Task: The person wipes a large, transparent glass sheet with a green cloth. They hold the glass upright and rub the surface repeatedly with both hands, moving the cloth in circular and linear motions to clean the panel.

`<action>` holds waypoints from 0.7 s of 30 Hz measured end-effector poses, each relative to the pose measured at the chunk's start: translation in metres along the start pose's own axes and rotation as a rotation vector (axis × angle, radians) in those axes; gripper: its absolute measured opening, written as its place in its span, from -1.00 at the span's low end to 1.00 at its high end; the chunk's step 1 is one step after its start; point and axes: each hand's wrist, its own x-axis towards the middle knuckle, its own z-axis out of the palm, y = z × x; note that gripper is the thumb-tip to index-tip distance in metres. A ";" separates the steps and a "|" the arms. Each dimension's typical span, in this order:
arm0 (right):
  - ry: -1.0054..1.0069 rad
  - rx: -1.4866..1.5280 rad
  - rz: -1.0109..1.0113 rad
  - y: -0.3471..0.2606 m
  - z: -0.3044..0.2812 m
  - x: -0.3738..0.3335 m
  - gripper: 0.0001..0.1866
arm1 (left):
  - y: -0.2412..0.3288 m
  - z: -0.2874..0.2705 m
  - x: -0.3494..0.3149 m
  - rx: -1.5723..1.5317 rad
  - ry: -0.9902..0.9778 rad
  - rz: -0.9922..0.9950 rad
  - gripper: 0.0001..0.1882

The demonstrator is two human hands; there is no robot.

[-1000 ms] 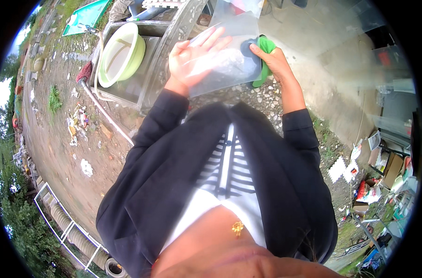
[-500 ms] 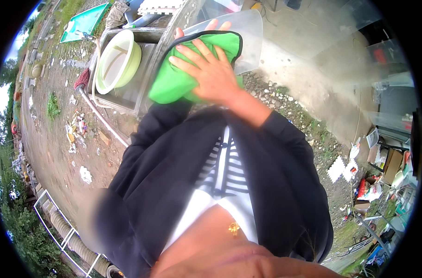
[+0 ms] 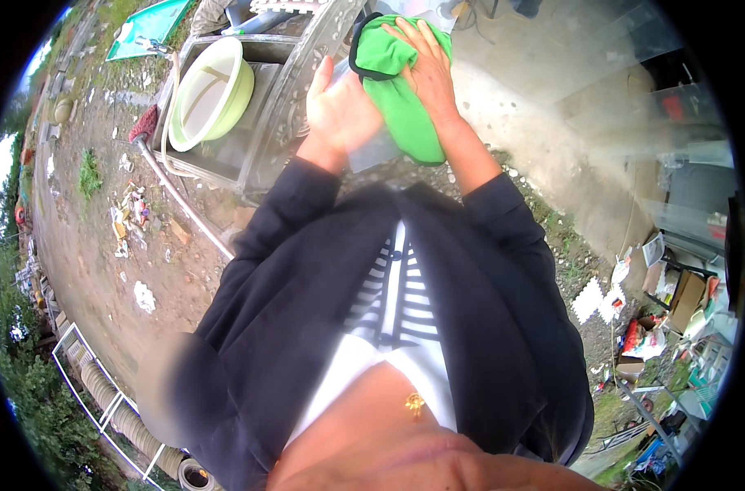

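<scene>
A green cloth with a black edge is bunched at the top middle, its lower part drooping towards me. My right hand grips it from above, fingers lying over the folds. To its left, my left hand has its palm turned up and its thumb stretched out; its other fingers are partly hidden by the cloth. A clear plastic sheet shows below the cloth, against the left palm. Whether the left hand lies under the sheet or beside it is hard to make out.
At the left stands a grey sink with a pale green basin in it. A hose hangs over its side, and a mop leans below. Litter lies on the dirt. Boxes and clutter line the right.
The right hand and green cloth have moved up and to the right, and the cloth is more bunched. My left palm and thumb, earlier mostly behind the cloth, now show.
</scene>
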 end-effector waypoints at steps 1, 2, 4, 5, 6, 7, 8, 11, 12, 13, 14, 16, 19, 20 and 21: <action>-0.021 -0.018 -0.015 -0.026 -0.008 -0.008 -0.55 | 0.003 -0.006 -0.003 -0.008 -0.063 0.009 -0.32; -0.038 -0.032 -0.029 -0.053 -0.016 -0.015 -0.54 | 0.007 -0.012 -0.006 -0.012 -0.123 0.015 -0.33; -0.150 0.009 -0.261 -0.094 -0.022 -0.030 -0.39 | 0.010 -0.007 -0.006 0.102 -0.071 0.053 -0.32; -0.186 0.080 -0.335 -0.100 -0.026 -0.035 -0.37 | 0.008 0.007 -0.008 0.286 -0.004 0.087 -0.31; -0.222 0.150 -0.407 -0.102 -0.026 -0.038 -0.35 | 0.003 0.019 -0.010 0.508 0.061 0.137 -0.30; -0.168 0.124 -0.440 -0.095 -0.017 -0.038 -0.36 | 0.000 0.029 -0.014 0.659 0.102 0.176 -0.29; -0.155 0.153 -0.453 -0.089 -0.021 -0.038 -0.37 | -0.002 0.033 -0.017 0.690 0.141 0.204 -0.28; 0.013 -0.060 -0.511 -0.044 -0.020 -0.052 -0.38 | 0.018 0.014 -0.002 0.065 0.026 0.130 -0.29; 0.051 -0.126 -0.502 -0.025 -0.016 -0.058 -0.39 | 0.019 0.009 -0.005 -0.011 -0.046 0.078 -0.27; 0.069 -0.150 -0.456 -0.010 -0.019 -0.056 -0.40 | 0.019 0.006 -0.005 0.193 0.029 0.106 -0.26; 0.091 -0.169 -0.408 0.001 -0.021 -0.054 -0.41 | 0.019 0.006 -0.005 0.402 0.109 0.132 -0.25; 0.138 -0.128 -0.257 0.022 -0.018 -0.050 -0.48 | 0.019 0.005 -0.008 0.277 0.115 0.140 -0.23; 0.241 0.184 0.281 0.046 -0.020 -0.045 -0.63 | 0.025 0.010 -0.010 0.172 0.105 0.164 -0.20; 0.275 0.333 0.512 0.051 -0.022 -0.045 -0.69 | 0.027 0.011 -0.011 0.151 0.102 0.176 -0.19; 0.390 0.579 0.615 0.057 -0.028 -0.044 -0.73 | 0.028 0.011 -0.012 0.147 0.117 0.177 -0.19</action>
